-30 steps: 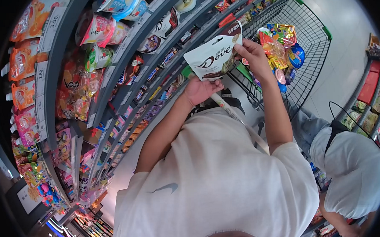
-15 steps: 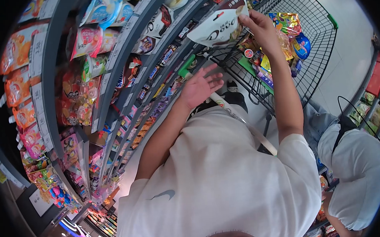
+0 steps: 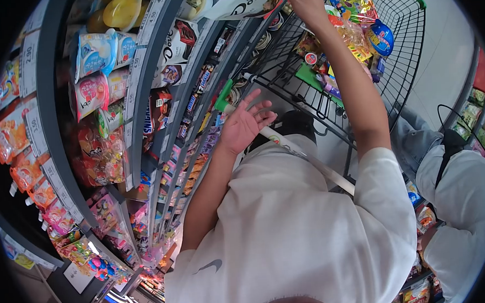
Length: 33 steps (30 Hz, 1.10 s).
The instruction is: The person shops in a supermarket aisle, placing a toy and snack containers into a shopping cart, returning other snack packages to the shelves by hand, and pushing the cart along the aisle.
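Note:
My right hand [image 3: 303,3] pinches a white Dove chocolate pouch [image 3: 243,2] by its edge, at the top of the head view. The pouch is beside the shelf edge, and its upper part is cut off by the frame. My left hand [image 3: 246,124] is open, fingers apart and palm up, with nothing in it. It hovers near the green end of the cart's pale handle bar [image 3: 308,159]. Just right of the pouch, the wire shopping cart [image 3: 412,49] holds several colourful snack packs [image 3: 357,33] and a blue round package [image 3: 380,39].
Shelves with price strips [image 3: 139,58] curve along the left, stocked with jelly cups [image 3: 94,52], Snickers packs [image 3: 154,115] and another Dove pouch [image 3: 179,42]. Another person in a white top [image 3: 461,195] stands close on the right, before more shelving [image 3: 473,109].
My right hand has moved up and left with the Dove pouch, closer to the shelves. My left hand has dropped slightly and stays open. The view has shifted a little.

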### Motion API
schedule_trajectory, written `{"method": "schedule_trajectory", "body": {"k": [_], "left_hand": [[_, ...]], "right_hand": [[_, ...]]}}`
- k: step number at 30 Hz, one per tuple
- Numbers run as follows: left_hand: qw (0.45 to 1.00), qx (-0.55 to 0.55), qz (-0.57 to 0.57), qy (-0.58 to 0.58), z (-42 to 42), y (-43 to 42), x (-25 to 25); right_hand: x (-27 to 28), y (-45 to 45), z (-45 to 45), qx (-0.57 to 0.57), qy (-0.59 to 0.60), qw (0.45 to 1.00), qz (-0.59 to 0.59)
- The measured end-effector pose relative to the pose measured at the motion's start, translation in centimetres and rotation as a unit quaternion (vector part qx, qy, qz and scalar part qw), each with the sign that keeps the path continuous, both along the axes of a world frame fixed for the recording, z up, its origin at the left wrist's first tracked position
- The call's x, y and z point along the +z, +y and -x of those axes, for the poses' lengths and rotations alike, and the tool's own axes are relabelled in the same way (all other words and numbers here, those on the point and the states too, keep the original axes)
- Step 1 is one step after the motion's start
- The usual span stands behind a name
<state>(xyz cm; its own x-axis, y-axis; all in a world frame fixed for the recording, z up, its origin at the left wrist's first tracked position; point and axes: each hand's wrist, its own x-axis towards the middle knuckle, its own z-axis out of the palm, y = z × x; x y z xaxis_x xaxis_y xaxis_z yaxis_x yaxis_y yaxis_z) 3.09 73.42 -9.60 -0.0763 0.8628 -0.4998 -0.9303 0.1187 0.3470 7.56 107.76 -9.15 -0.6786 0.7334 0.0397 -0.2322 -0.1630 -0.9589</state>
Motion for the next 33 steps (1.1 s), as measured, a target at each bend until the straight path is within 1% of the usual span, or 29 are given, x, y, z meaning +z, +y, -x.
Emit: {"method": "schedule_trajectory", "body": {"k": [2,3,4,7,8,11,14,17,18,20,21,22,25,26,29,30,33], "left_hand": [[0.998,-0.007,0.028,0.058,-0.3,-0.4,-0.1],[0.995,-0.011,0.039,0.086,-0.3,-0.4,-0.1],[0.995,-0.010,0.044,0.087,-0.4,-0.3,-0.1],[0.994,-0.014,0.053,0.091,-0.4,0.2,0.2],[0.994,-0.016,0.054,0.094,-0.4,0.3,0.3],[0.993,-0.016,0.059,0.100,-0.3,0.4,0.3],[0.992,-0.016,0.059,0.106,-0.3,0.5,0.2],[0.993,-0.013,0.056,0.105,-0.2,0.7,0.3],[0.993,-0.011,0.055,0.102,-0.2,0.8,0.2],[0.994,-0.010,0.050,0.093,-0.1,0.8,0.0],[0.995,-0.011,0.047,0.088,0.0,0.8,0.0],[0.995,-0.010,0.044,0.084,0.0,1.0,0.0],[0.997,-0.003,0.036,0.072,0.0,1.2,0.2],[0.997,0.002,0.034,0.067,-0.1,1.3,0.4],[0.998,0.008,0.032,0.060,0.1,1.3,0.3],[0.998,0.008,0.032,0.058,0.1,1.3,0.3],[0.998,0.009,0.031,0.055,0.2,1.5,0.4]], "right_hand": [[-0.6,0.4,0.8,-0.049,-0.048,0.989,-0.128],[-0.4,0.8,1.2,-0.073,-0.072,0.975,-0.195],[0.7,0.8,1.1,-0.050,-0.116,0.981,-0.145],[-0.8,1.7,2.8,-0.065,-0.087,0.978,-0.180],[-1.3,2.0,3.2,-0.084,-0.102,0.968,-0.212],[-2.2,2.6,4.6,-0.065,-0.061,0.984,-0.156],[1.2,2.7,4.7,-0.047,-0.157,0.984,-0.067],[-1.1,4.5,7.5,-0.108,-0.113,0.973,-0.172],[-2.2,5.2,8.7,-0.086,-0.052,0.988,-0.119],[-3.4,6.0,10.7,-0.071,-0.014,0.989,-0.129],[-3.0,6.2,11.2,-0.065,0.005,0.989,-0.135],[-2.6,6.5,11.1,-0.047,-0.056,0.984,-0.164],[-2.4,6.1,13.2,0.004,0.044,0.996,-0.077],[-3.3,6.9,13.9,0.040,0.017,0.993,-0.113],[-2.9,6.4,15.4,0.033,0.033,0.994,-0.098],[-3.5,6.6,16.1,0.031,0.048,0.993,-0.108],[-5.3,6.8,17.9,0.048,0.059,0.993,-0.089]]}}
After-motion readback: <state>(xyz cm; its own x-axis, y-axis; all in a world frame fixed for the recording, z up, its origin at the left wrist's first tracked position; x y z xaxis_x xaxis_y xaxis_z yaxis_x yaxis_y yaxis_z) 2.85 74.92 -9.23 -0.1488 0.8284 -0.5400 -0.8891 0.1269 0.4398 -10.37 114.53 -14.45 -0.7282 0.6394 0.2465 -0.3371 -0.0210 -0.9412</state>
